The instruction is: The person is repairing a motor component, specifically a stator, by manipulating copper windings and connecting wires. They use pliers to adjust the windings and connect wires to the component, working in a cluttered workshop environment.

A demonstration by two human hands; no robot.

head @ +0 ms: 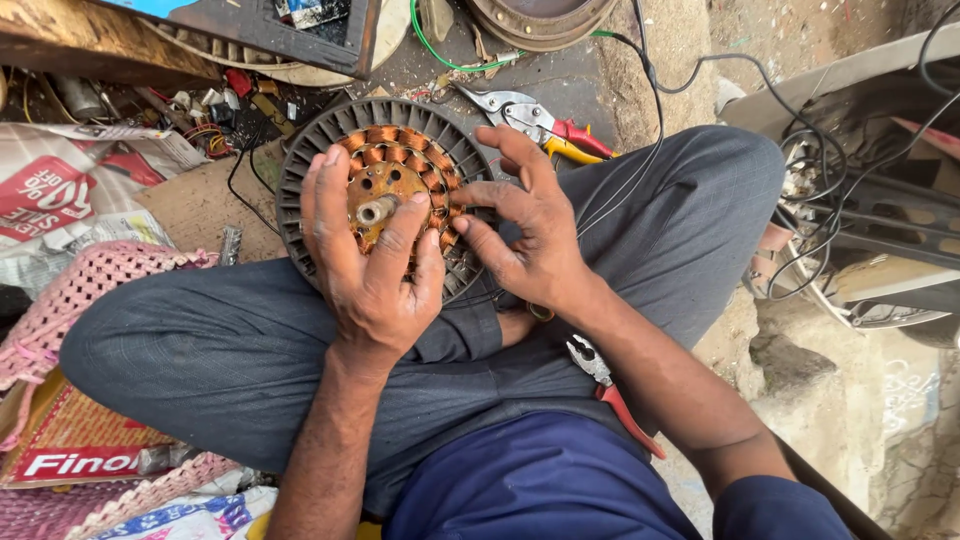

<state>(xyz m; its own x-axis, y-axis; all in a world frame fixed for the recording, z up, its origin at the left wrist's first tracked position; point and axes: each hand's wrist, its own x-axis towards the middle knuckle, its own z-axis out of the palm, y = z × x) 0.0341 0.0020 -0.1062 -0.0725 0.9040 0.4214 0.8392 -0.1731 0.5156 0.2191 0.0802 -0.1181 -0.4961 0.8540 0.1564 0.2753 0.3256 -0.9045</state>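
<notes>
stator position: round motor stator (385,190) propped on edge against the person's crossed legs, its lower rim resting on the left thigh (230,340); flat face tilted up toward the camera
axis: central shaft stub (374,211) points up and toward the viewer; disc has no long side, so approach is face-on
left hand (372,270): laid flat over the lower half of the face; fingers spread up across the copper coils, thumb alongside the shaft stub; pressing and steadying rather than closed round anything
right hand (525,225): at the right rim; index finger and thumb pinched in on the windings at that edge, remaining fingers splayed upward; whether a wire end sits between the tips I cannot tell
nearer hand: both in contact; left covers the centre, right works the edge
stator look: ring of orange-copper coils around a dull brass-coloured hub plate with small holes; dark grey slotted outer lamination ring; dusty
nearby: red-handled pliers (610,390) lying on the lap beside the right forearm; snips with red and yellow grips (535,125) on the ground beyond the stator; thin black cables (640,150) trailing over the right knee
</notes>
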